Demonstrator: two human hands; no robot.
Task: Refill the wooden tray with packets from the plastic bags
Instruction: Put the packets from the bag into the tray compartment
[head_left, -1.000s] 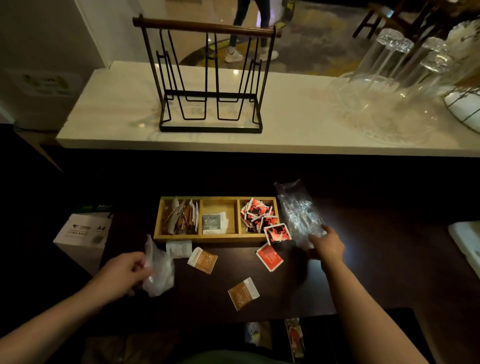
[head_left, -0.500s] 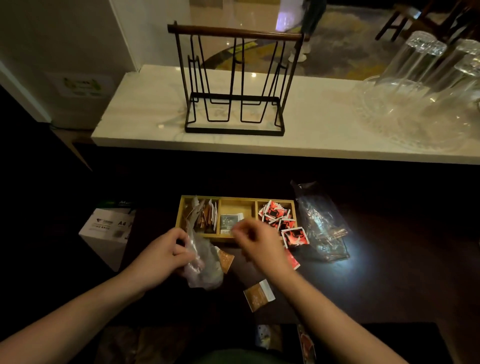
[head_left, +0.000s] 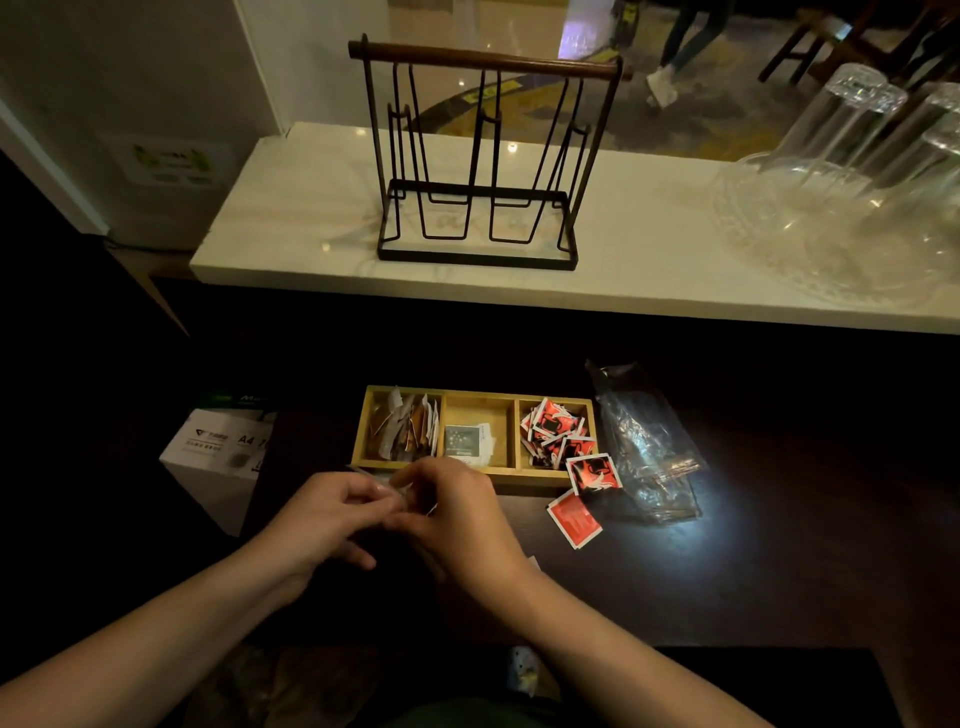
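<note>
the wooden tray (head_left: 470, 475) sits on the dark table (head_left: 779, 571) at the centre of the frame, with three compartments: brown and white packets in the left one, a few grey-and-white packets in the middle one, and red packets (head_left: 553, 428) heaped in the right one. one red packet overhangs the tray's lower right corner and another lies on the table just below it. an empty-looking clear plastic bag (head_left: 644, 441) lies crumpled just right of the tray.

the left hand (head_left: 322, 514) and right hand (head_left: 452, 512) meet just below the tray's front rim. the fingertips of both are curled inward and pinch a small plastic bag (head_left: 397, 488) between them; only a sliver of film shows, and its contents are hidden.

handling: the film is likely thin, limp and slippery, and the packets light and flat. take hold at the bag's mouth edge, one hand on each side, and support the bottom when tipping, since loose packets may slide out and scatter.

edges and room: the tray walls look low and the right compartment is already heaped, so spills over the rim are likely; the middle compartment has the most room. open table lies in the lower right. a paper box (head_left: 218, 457) stands at the left, and a white counter (head_left: 291, 218) with a wire rack (head_left: 483, 156) and glassware (head_left: 857, 182) spans the upper frame, well apart from the hands.
</note>
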